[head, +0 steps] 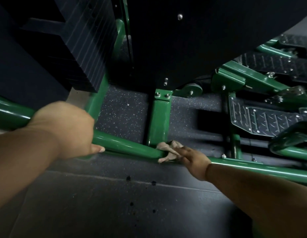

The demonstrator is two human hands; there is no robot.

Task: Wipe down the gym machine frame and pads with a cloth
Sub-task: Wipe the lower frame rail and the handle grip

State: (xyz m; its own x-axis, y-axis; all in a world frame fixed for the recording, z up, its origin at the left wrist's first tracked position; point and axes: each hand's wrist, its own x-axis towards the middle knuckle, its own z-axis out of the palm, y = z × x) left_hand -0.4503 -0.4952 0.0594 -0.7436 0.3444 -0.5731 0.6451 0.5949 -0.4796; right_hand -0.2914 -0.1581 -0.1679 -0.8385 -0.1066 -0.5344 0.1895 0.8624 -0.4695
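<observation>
A green tubular frame rail point(127, 146) runs low across the view, just above the floor. My left hand point(67, 129) grips this rail at the left, thumb showing underneath. My right hand point(192, 158) holds a small beige cloth point(168, 150) against the rail where a flat green upright post point(158, 121) joins it. The cloth is bunched around the joint. A large black shroud panel point(175, 40) of the machine hangs above the post.
A black weight stack point(75, 48) sits at upper left. Black diamond-plate footplates point(269, 119) on green arms fill the right side. Dark speckled rubber flooring point(122, 117) lies under the frame, and smoother dark floor tiles point(115, 203) are nearer me.
</observation>
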